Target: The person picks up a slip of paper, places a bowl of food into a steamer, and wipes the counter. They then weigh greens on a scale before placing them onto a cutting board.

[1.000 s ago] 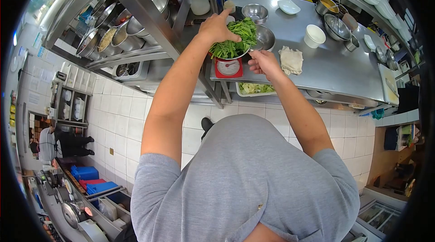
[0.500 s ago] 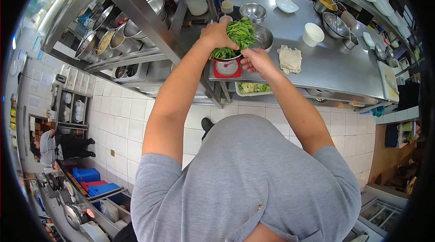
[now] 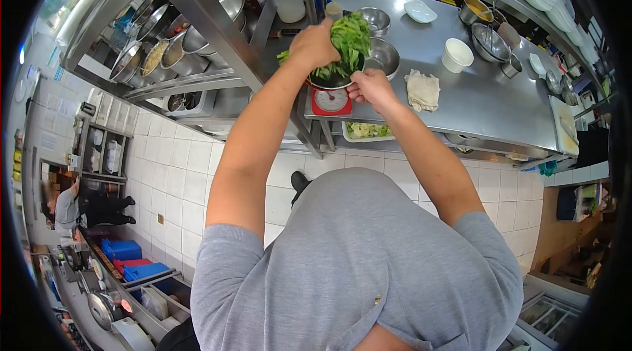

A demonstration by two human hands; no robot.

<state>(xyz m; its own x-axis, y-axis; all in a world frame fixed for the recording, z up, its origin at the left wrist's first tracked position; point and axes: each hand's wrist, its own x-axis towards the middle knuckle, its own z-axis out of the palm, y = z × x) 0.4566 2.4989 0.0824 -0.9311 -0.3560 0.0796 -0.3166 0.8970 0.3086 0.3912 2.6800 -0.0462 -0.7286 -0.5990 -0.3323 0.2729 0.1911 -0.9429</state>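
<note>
A bunch of leafy greens (image 3: 351,38) is in the grip of my left hand (image 3: 316,46), raised at the far side of a metal bowl (image 3: 334,82). Some leaves hang down into the bowl, and a few stick out left of my hand. The bowl sits on a red dial scale (image 3: 332,102) at the counter's front edge. My right hand (image 3: 373,90) pinches the bowl's right rim. Just behind it stands an empty-looking metal bowl (image 3: 383,58), with a smaller metal bowl (image 3: 374,21) further back.
On the steel counter (image 3: 487,104) are a cloth (image 3: 422,90), a white tub (image 3: 457,55), a white dish (image 3: 420,12) and several pots. Shelves with metal containers (image 3: 181,61) stand left. A tray of cut vegetables (image 3: 367,130) is below. Another person (image 3: 68,206) stands far left.
My left hand has lifted the greens up from the bowl, showing its dark inside. My right hand has stayed at the rim.
</note>
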